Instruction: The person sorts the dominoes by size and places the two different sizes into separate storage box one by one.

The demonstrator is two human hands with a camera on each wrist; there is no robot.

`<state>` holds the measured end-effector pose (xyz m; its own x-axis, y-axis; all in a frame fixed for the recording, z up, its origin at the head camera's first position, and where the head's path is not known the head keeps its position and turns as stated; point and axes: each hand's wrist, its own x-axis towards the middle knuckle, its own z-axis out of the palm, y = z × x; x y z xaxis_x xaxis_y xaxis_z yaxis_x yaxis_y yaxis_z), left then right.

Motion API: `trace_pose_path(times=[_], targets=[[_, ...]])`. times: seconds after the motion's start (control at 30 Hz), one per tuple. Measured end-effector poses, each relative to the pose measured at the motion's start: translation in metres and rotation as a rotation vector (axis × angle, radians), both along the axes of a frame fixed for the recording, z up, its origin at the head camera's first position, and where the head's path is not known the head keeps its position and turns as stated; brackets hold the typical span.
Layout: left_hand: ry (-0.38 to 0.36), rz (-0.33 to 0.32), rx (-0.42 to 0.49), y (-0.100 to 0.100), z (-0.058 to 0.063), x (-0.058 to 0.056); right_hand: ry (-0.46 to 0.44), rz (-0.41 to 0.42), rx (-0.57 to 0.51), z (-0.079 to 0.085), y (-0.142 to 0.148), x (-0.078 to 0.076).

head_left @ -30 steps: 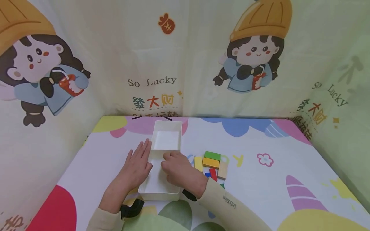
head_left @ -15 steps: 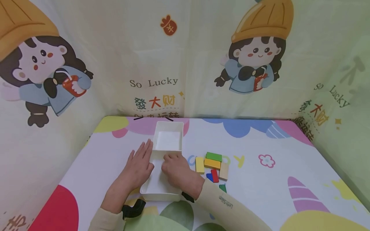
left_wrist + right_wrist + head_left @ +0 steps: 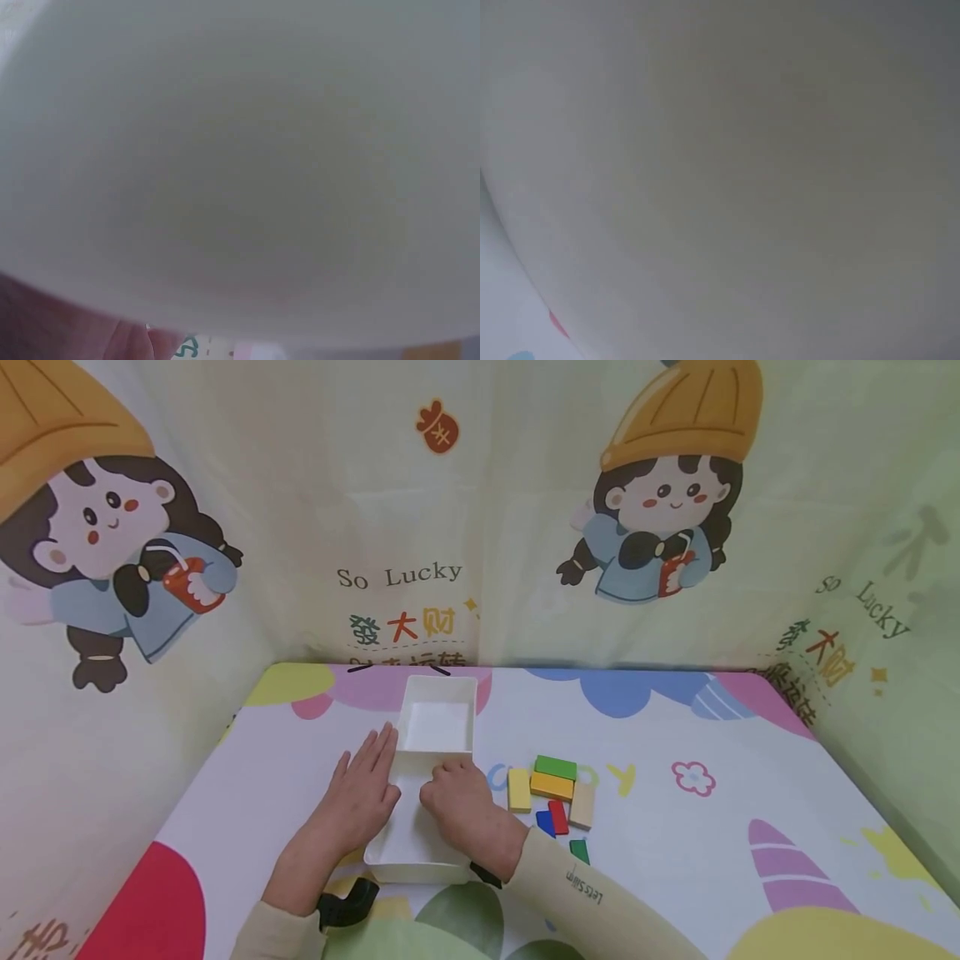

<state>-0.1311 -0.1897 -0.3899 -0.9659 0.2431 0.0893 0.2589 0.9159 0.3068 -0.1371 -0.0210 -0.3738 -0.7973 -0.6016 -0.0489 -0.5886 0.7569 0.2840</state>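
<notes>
A long white box (image 3: 406,852) lies lengthwise in the head view, a cross wall separating its far and near sections. Along its left side, my left hand (image 3: 352,797) lies with straight fingers, the tips beside the cross wall. My right hand (image 3: 463,802) is over the near section, its fingers curled by the cross wall; whether they pinch anything is hidden. A blurred pale surface (image 3: 240,172) nearly fills the left wrist view, with part of a hand (image 3: 56,326) at the lower left. Another blurred pale surface (image 3: 742,180) covers most of the right wrist view.
Right of the box lie a yellow block (image 3: 519,790), a green block (image 3: 556,767), an orange block (image 3: 551,787) and a plain wooden block (image 3: 582,806). Nearer are red (image 3: 558,817), blue (image 3: 545,823) and dark green (image 3: 580,852) blocks. A patterned cloth (image 3: 675,718) covers the table.
The head view has shifted slightly, moving the whole scene a little to the right. Both hands keep nearly the same place at the box.
</notes>
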Motion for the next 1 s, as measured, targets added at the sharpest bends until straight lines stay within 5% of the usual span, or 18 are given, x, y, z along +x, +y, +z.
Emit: trace_pose_path(times=[0.37, 0.6, 1.0], targets=[[0.001, -0.001, 0.002, 0.001, -0.001, -0.001, -0.043, 0.004, 0.004, 0.001, 0.004, -0.001], [0.004, -0.004, 0.000, 0.001, 0.000, -0.001, -0.043, 0.123, -0.030, 0.003, 0.008, -0.004], [-0.009, -0.001, 0.001, 0.000, 0.000, -0.001, -0.343, 0.209, -0.068, 0.014, 0.014, -0.024]])
